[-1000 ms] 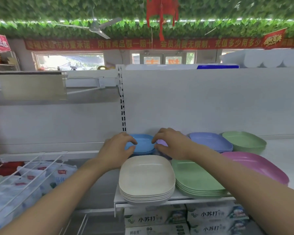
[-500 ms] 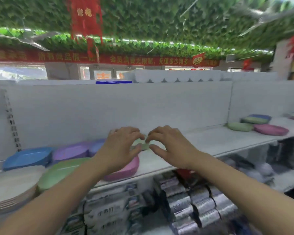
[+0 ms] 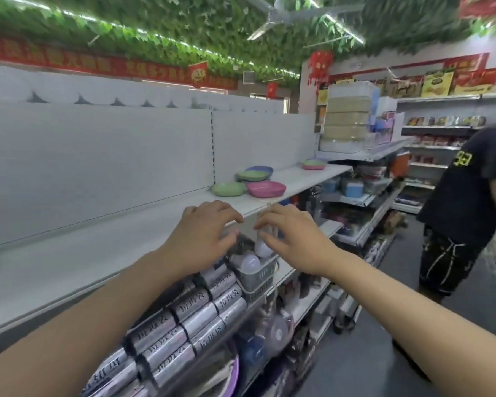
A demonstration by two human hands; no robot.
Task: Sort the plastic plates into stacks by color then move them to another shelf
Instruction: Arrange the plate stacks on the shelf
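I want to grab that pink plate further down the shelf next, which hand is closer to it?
The right hand, probably. It hangs nearer the pink plate than the left hand, and both look empty.

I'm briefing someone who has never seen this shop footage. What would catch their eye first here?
Two bare hands, left hand and right hand, reach forward side by side, fingers curled, holding nothing, above a basket of light bulbs. Beyond them on the white shelf sit a green plate and a pink plate. Leafy green garlands cover the ceiling.

Bright, even light (motion-blurred, edges wide-angle warped).
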